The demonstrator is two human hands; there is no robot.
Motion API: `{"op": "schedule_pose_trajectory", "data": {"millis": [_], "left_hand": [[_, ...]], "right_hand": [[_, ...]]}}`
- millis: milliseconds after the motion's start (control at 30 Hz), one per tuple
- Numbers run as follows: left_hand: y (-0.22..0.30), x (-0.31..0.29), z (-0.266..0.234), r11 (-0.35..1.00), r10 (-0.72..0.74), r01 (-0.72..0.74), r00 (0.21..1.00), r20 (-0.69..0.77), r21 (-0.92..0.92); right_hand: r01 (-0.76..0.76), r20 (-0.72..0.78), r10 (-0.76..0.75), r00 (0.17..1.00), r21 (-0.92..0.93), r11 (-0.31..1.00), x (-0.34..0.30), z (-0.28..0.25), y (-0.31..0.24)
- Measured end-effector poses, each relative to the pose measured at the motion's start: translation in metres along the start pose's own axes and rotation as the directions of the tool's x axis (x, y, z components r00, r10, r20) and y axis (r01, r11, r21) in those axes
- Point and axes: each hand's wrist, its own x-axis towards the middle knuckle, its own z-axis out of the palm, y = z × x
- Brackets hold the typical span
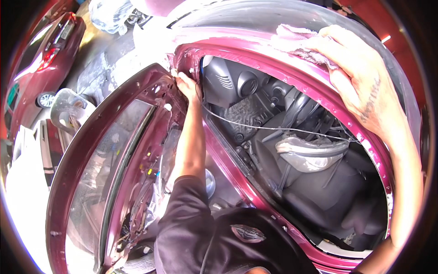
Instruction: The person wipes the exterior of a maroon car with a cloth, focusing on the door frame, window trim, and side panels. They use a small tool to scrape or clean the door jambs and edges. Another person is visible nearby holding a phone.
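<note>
My right hand (360,75) is closed on a crumpled pinkish-grey cloth (310,48), pressed against the roof edge of a dark red car. The upper door frame (269,57) beneath it carries scattered water drops. At the front corner of the doorway, my left hand (188,86) curls over the upper corner of the open car door (153,75); its fingertips are partly hidden. The door's inner panel is off, leaving bare metal and wiring exposed.
Inside the cabin are dark seats and a silver-grey lamp-shaped part (312,153). A thin cable (264,126) crosses the doorway. Another red car (45,68) stands at far left, near a clear plastic-wrapped object (109,16). The windscreen pillar and roof curve round the opening.
</note>
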Motion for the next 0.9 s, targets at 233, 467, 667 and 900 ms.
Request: {"op": "schedule_pose_trajectory", "data": {"millis": [233,467,667,900], "left_hand": [[0.02,0.007,0.002,0.984,-0.174,0.176,0.983,-0.053,0.037],[0.034,0.005,-0.004,0.99,-0.109,0.109,0.994,-0.002,0.09],[0.034,0.01,-0.001,0.976,-0.217,0.217,0.975,-0.041,-0.009],[0.029,0.006,-0.005,0.966,-0.155,0.162,0.987,-0.048,0.2]], "right_hand": [[0.006,-0.047,-0.01,0.999,-0.075,0.997,0.003,0.006,0.004],[-0.023,-0.088,0.003,0.996,-0.234,0.972,0.006,0.011,-0.006],[-0.025,-0.048,0.022,0.999,-0.055,0.998,0.003,0.01,-0.005],[-0.024,-0.063,0.018,0.998,-0.1,0.995,0.0,0.014,-0.004]]}}
